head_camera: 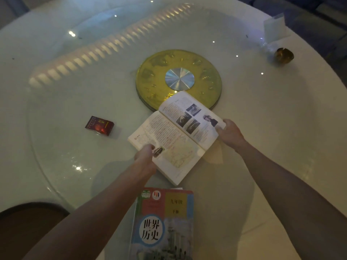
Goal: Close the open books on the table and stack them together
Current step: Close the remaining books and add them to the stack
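An open book (174, 134) with text, photos and a map on its pages is held a little above the glass table top, near the middle. My left hand (145, 156) grips its near left page edge. Along the far right page edge, my right hand (230, 133) holds the book. A closed book (165, 224) with a colourful cover and large Chinese characters lies flat at the near edge, just below the open one.
A gold turntable hub (206, 85) with a silver centre sits behind the open book. A small red box (99, 125) lies to the left. A gold object (283, 55) and a white card stand (274, 28) sit far right. A dark chair back (32, 222) is at lower left.
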### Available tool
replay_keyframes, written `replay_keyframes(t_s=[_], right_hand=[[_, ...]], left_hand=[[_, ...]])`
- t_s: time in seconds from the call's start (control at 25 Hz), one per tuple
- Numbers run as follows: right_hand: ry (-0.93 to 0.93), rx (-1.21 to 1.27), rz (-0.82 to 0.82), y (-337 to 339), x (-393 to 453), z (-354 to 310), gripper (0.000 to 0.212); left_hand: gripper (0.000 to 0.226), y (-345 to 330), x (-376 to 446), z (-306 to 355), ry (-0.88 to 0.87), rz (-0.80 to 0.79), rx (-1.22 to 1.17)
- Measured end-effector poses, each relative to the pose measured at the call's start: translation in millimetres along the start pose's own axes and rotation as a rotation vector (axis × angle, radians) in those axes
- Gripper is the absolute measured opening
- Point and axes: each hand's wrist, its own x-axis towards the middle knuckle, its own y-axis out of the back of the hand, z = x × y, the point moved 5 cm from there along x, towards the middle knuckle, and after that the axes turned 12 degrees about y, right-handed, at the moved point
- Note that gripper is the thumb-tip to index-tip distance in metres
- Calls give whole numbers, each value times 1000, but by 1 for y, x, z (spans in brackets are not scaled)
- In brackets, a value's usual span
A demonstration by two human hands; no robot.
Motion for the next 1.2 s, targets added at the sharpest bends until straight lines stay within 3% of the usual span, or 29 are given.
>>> replay_keyframes(t_s=[0.16,0.28,0.4,0.48,0.6,0.8,1.04,1.2], right_hand=[[-128,69,-43,-5,30,17,68],[-186,-80,-104,-11,33,30,88],[-204,-167,-85,-15,26,32,92],[-194,-121,-56,-19,18,29,86],[-200,193,-14,-22,7,22,61],[-235,521,-244,-25,-22,6,29],[-102,572,-167,-17,-49,-16,12],[-95,542,-184,-38,-74,-20,27]], left_hand=[[17,-3,5,2,18,26,-31],[25,-6,14,2,-1,39,28],[32,-11,23,3,-24,37,111],[32,-11,26,2,-51,62,147],[33,-15,27,0,-92,7,155],[27,-6,20,3,-145,-95,98],[19,21,-20,31,-289,-148,117],[14,13,-53,46,-453,-161,224]])
